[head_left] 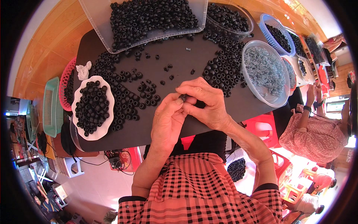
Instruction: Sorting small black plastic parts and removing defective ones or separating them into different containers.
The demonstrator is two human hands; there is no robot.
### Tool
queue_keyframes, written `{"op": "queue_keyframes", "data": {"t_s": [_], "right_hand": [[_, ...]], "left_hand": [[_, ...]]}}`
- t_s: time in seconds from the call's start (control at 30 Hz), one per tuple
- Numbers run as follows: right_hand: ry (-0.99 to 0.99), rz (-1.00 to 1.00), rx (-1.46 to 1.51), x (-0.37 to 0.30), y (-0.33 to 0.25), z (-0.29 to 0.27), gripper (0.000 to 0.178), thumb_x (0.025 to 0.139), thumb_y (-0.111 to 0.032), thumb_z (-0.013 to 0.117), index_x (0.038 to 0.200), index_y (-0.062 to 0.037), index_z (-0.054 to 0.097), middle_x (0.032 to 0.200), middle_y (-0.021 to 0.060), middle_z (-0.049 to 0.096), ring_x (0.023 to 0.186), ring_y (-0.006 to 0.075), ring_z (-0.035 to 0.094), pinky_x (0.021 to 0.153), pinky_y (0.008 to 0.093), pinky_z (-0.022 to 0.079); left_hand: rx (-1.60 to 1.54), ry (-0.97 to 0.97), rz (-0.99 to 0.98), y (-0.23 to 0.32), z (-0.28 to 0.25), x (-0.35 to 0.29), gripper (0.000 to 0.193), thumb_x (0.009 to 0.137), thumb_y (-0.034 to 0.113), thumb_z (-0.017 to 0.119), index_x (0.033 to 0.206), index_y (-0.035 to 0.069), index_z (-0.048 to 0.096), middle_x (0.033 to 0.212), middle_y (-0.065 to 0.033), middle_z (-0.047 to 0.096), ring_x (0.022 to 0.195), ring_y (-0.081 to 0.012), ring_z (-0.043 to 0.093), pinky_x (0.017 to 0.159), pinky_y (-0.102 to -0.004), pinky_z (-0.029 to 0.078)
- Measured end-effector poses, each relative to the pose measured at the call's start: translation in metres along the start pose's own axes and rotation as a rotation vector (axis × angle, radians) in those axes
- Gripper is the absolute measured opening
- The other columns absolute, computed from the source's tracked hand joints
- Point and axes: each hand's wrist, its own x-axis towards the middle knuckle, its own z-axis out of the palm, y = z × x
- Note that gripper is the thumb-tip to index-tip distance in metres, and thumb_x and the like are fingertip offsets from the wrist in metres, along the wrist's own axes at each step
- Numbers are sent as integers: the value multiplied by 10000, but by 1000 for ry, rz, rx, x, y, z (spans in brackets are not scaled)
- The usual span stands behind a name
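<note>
Over the table's near edge, my left hand [166, 121] pinches a small black plastic piece [182, 97] between thumb and fingers. My right hand [209, 103] meets it there, thumb and fingertips closed in around the same spot; what it grips is hidden. Ring-shaped black pieces [125, 100] spread to the left of my hands, beside a scalloped white plate [110, 98] heaped with black pieces. Rounded black pieces with holes [223, 69] lie to the right. Beyond them a clear round tub [286, 89] holds many small metal springs [264, 67].
A large clear bin [97, 28] of black pieces sits at the far edge, beside a clear round container [251, 28]. Blue [264, 27], pink [64, 80] and green [52, 123] baskets stand around the dark table [171, 63]. Another person [313, 130] works at the right.
</note>
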Motion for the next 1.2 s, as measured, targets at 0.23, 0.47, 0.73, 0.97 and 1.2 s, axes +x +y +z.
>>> {"op": "queue_keyframes", "data": {"t_s": [0.23, 0.47, 0.73, 0.97, 1.2], "right_hand": [[68, -11, -10, -2, -2, 3, 374, 674, 61, 718, 1039, -21, 696, 1018, 108, 686, 841, 202, 628, 717, 292, 526], [80, -37, -6, -2, 0, 2, 339, 673, 48, 733, 1003, -15, 696, 992, 102, 688, 883, 222, 641, 763, 311, 521], [72, -66, -16, 1, -2, 3, 321, 694, 41, 714, 1005, -30, 684, 982, 81, 684, 913, 232, 635, 804, 328, 507], [112, -116, -166, -3, -1, 10, 418, 671, 30, 719, 1080, -29, 655, 1030, 99, 658, 891, 258, 611, 785, 342, 503], [107, -204, -239, -6, 2, 9, 420, 669, 6, 736, 1079, -10, 645, 1020, 124, 651, 876, 280, 604, 750, 372, 488]], "left_hand": [[-75, 12, -34, -4, 1, 1, 166, 930, 99, 515, 1029, -14, 585, 964, -72, 615, 917, -116, 563, 873, -275, 436], [25, -24, 19, 1, 9, -1, 250, 946, 116, 491, 1116, -51, 567, 1030, -116, 626, 956, -145, 580, 887, -286, 438], [51, -33, 50, 0, 8, 1, 263, 955, 114, 477, 1131, -65, 556, 1051, -142, 628, 986, -179, 601, 926, -311, 451], [140, -37, 107, 3, 12, -4, 232, 962, 110, 476, 1094, -58, 568, 1044, -140, 635, 978, -173, 605, 915, -318, 466], [169, -133, 24, 7, 3, -5, 298, 976, 153, 462, 1113, -86, 575, 1057, -117, 620, 986, -161, 584, 937, -315, 439]]}}
